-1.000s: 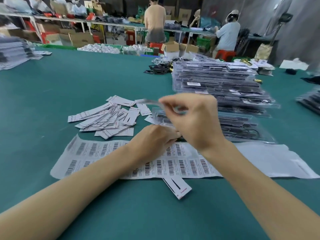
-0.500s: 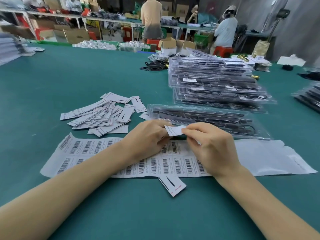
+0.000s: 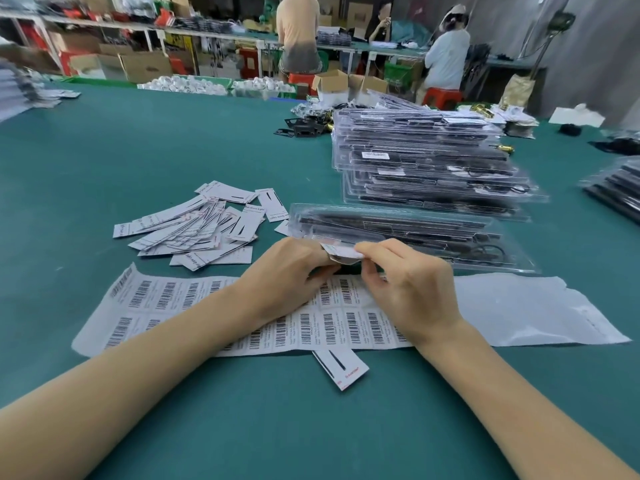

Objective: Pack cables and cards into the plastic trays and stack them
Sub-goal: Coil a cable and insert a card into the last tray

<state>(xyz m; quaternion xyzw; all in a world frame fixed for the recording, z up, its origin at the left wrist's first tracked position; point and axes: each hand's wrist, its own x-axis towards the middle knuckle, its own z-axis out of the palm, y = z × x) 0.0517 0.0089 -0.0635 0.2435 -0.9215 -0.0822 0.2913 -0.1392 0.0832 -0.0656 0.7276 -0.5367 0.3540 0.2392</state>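
Pinching one small card, both hands' fingers meet beside the near tray's edge

card print blurred, sticker sheet partly covered

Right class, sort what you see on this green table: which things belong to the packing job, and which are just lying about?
Job in hand:
small card, pinched by left hand and right hand
open tray
tray stack
loose cards

Lying about:
barcode sheet
black brackets
cardboard boxes
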